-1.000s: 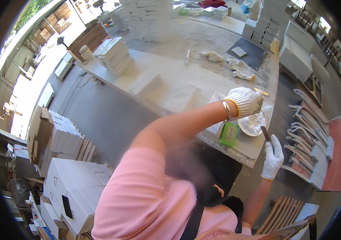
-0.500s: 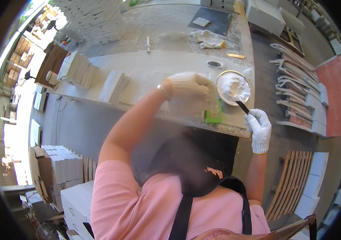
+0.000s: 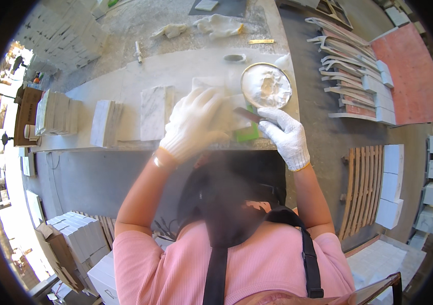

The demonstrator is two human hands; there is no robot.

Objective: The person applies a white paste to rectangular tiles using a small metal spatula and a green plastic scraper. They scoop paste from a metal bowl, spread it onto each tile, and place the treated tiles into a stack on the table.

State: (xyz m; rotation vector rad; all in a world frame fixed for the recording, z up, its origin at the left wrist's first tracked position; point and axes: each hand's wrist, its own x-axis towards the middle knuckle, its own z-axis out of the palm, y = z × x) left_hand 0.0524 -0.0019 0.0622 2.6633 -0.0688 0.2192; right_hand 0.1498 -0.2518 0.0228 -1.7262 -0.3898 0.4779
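Your 1 blade (image 3: 247, 114) swung toward your left hand (image 3: 194, 123)
Right hand (image 3: 286, 136) grips it, 1 bowl (image 3: 242, 84) beyond; left's hold, can't tell.

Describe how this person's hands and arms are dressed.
The left hand and right hand wear white knitted gloves; the right cuff is edged in yellow. A shiny bracelet circles the left wrist. The pink sleeves are short and ribbed.
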